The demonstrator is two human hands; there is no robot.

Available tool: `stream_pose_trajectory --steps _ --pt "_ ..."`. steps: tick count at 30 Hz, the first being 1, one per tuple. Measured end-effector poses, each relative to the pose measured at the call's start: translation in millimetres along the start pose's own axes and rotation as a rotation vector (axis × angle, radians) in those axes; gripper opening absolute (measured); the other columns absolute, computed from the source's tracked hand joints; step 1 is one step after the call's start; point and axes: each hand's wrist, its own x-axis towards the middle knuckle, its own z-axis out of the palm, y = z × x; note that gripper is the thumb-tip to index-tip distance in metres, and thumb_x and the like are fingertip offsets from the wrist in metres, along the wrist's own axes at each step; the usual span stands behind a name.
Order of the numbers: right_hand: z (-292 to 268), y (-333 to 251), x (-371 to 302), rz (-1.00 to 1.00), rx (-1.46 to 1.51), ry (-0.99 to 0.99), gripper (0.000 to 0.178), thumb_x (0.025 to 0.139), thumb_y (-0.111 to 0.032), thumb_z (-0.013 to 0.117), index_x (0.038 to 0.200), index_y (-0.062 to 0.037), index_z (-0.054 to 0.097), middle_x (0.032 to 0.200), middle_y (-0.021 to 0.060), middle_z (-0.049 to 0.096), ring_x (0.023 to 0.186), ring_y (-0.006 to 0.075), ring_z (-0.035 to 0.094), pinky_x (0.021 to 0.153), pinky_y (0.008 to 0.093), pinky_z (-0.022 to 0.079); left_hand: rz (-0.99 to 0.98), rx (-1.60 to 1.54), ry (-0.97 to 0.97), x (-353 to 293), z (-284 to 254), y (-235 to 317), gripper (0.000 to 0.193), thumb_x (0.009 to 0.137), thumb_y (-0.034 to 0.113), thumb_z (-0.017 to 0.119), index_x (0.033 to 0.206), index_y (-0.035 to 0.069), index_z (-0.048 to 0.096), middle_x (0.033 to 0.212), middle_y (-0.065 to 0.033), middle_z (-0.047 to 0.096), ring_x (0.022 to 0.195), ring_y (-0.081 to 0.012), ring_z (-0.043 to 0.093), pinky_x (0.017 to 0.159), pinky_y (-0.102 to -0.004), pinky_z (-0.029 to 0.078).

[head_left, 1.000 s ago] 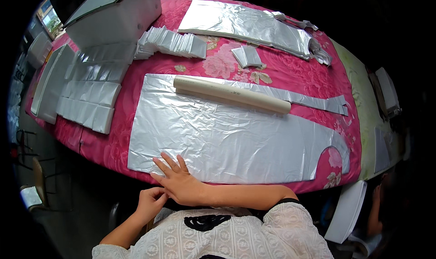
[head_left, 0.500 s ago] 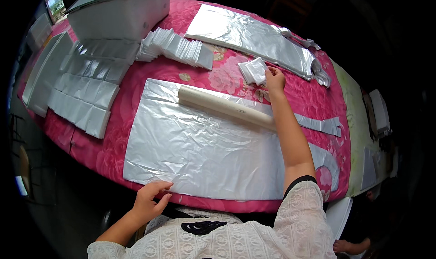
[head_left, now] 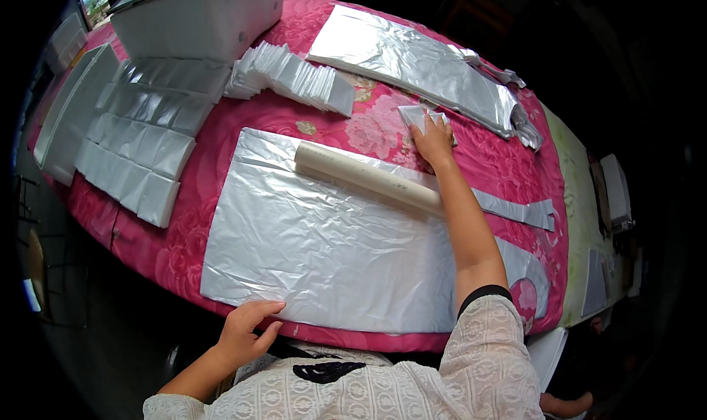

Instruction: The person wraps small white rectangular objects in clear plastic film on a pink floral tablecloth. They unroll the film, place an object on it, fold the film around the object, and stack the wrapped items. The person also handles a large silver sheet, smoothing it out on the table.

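Observation:
My right hand reaches over to the far side and lies with spread fingers on a small pile of folded white plastic bags, partly hiding it. Spread flat in front of me is a large silvery-white plastic bag, its handles pointing right. Across its upper part lies a pale grey tube, with my right forearm over the tube's right end. At the bag's near edge my left hand rests with fingers extended and thumb apart, holding nothing.
A flat stack of unfolded bags lies at the far right. A leaning row of folded bags and several rows of folded packets lie left, near a white box and a white tray. A pink floral cloth covers the table.
My right hand has gone from pinching the edge of the small folded pile to lying over it with spread fingers. My left hand has stayed nearly in place.

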Motion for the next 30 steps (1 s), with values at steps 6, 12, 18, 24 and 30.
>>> stream_pose_trajectory --steps 6,12,18,24,30 --pt "-9 9 -8 0.034 -0.003 0.037 0.070 0.080 -0.052 0.053 0.134 -0.0099 0.039 0.143 0.0210 0.022 0.133 0.0399 0.015 0.107 0.0482 0.015 0.041 0.028 -0.020 2 5 3 0.035 0.069 -0.002 0.065 0.103 0.004 0.062 0.093 -0.0119 0.064 0.082 -0.0231 0.063 0.074 -0.0301 0.049" --pt "-35 15 -55 -0.235 0.135 0.177 0.061 0.082 -0.044 0.056 0.128 -0.0049 0.045 0.138 0.0230 0.032 0.130 0.0402 0.021 0.106 0.0467 0.019 0.085 0.037 -0.043 5 12 10 0.035 0.069 -0.001 0.065 0.103 0.005 0.062 0.094 -0.0123 0.065 0.084 -0.0260 0.063 0.073 -0.0310 0.049" --pt "-78 65 -174 -0.457 0.171 0.015 0.053 0.077 -0.026 0.064 0.122 -0.0037 0.049 0.121 0.0183 0.050 0.112 0.0355 0.044 0.097 0.0416 0.034 0.254 0.057 -0.171 23 22 17 0.037 0.070 0.001 0.065 0.107 0.005 0.059 0.097 -0.0126 0.064 0.088 -0.0280 0.062 0.075 -0.0336 0.049" --pt "-85 64 -283 -0.205 0.161 -0.079 0.057 0.073 -0.021 0.068 0.120 0.0040 0.047 0.106 0.0193 0.054 0.098 0.0339 0.052 0.085 0.0388 0.043 0.345 0.237 -0.325 87 73 34 0.056 0.076 0.015 0.065 0.126 0.004 0.042 0.129 -0.0209 0.040 0.116 -0.0358 0.044 0.094 -0.0401 0.039" --pt "-66 73 -334 -0.412 0.261 -0.229 0.060 0.088 -0.035 0.046 0.131 0.0057 0.033 0.139 0.0241 0.028 0.131 0.0375 0.024 0.107 0.0424 0.021 0.432 0.325 -0.268 125 148 48 0.075 0.077 0.033 0.063 0.137 0.004 0.028 0.143 -0.0300 0.005 0.132 -0.0460 0.013 0.106 -0.0452 0.020"
